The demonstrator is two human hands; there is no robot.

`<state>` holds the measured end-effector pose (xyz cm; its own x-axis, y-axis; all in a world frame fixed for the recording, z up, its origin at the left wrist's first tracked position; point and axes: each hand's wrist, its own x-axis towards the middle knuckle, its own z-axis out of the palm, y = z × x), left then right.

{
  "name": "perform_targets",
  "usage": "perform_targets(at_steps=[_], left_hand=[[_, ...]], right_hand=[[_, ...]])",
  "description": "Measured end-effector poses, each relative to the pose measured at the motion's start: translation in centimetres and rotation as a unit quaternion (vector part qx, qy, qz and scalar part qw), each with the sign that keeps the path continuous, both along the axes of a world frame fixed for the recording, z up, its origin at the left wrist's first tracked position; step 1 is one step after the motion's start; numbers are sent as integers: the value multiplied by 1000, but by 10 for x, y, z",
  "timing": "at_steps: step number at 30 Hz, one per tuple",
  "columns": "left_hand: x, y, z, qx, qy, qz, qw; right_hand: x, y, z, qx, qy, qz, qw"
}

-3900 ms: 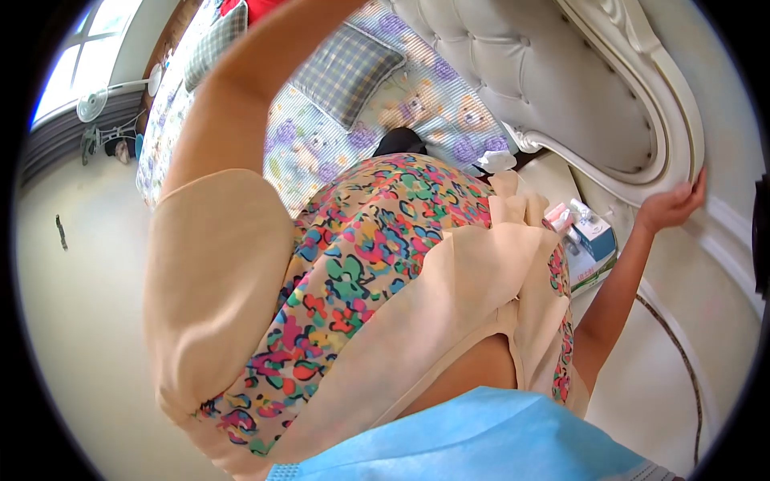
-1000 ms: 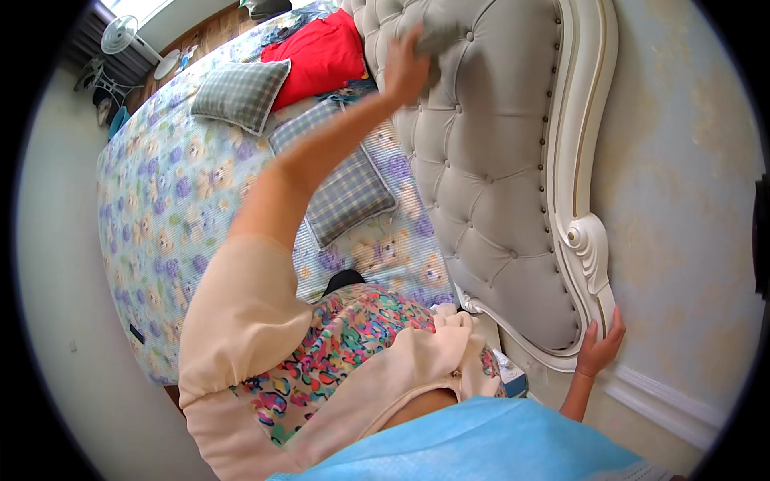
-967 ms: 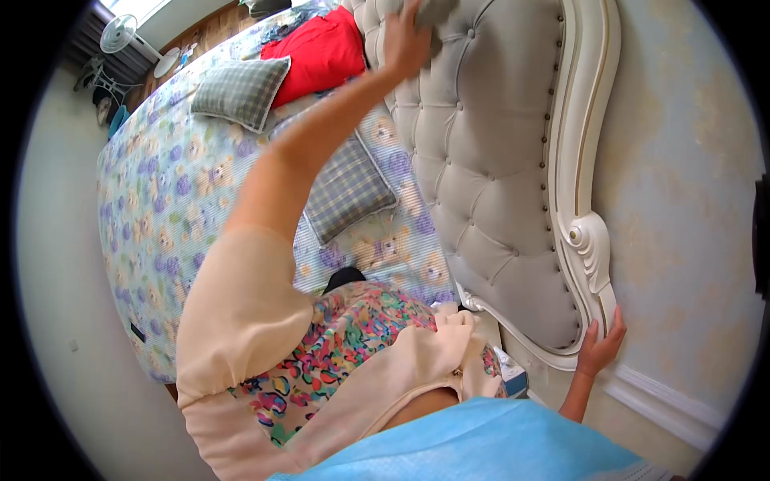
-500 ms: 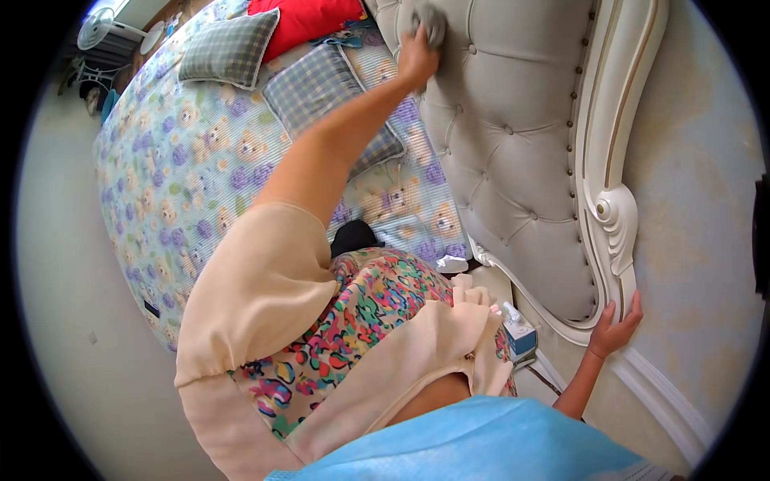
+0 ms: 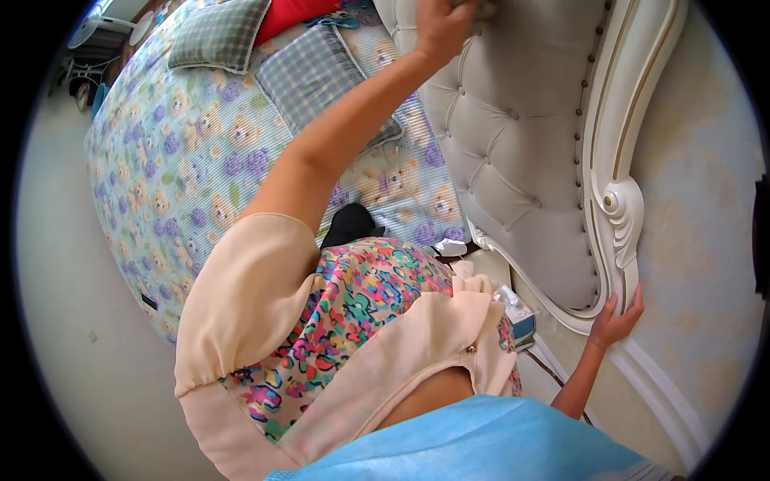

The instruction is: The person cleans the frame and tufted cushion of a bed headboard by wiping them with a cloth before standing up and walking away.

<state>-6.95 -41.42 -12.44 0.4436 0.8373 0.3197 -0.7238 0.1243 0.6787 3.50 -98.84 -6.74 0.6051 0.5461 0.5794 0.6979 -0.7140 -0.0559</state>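
Observation:
My left hand (image 5: 443, 30) is closed on a grey cloth (image 5: 484, 10), partly cut off by the top edge of the view. It presses the cloth against the upper part of the grey tufted headboard (image 5: 521, 152). Down at the right, my right hand (image 5: 616, 322) grips the lower end of the white carved headboard frame (image 5: 628, 210), thumb on one side and fingers on the other.
A bed with a bear-and-flower sheet (image 5: 192, 176) lies on the left, with checked pillows (image 5: 309, 76) and a red one (image 5: 293, 20). A tissue box (image 5: 521, 327) stands below the headboard. The wall (image 5: 698, 240) is at the right.
My left hand has moved up and to the right across the headboard with the cloth. My right hand stays on the frame. The view has shifted slightly.

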Motion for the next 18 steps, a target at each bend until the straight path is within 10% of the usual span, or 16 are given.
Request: perform_targets(at_steps=[1,7,11,15,18], left_hand=[[-1,-5,16,306,185,287,889],[-10,-123,-77,427,310,134,839],[-47,-154,-126,358,411,-139,827],[-46,-112,-121,291,385,67,873],[-28,-29,-10,296,252,220,895]], right_hand=[[0,1,1,-1,0,-2,1000],[0,3,1,-9,-7,-5,1000],[0,4,4,-9,3,0,1000],[7,1,0,6,15,14,1000],[7,1,-1,-12,-8,7,1000]])
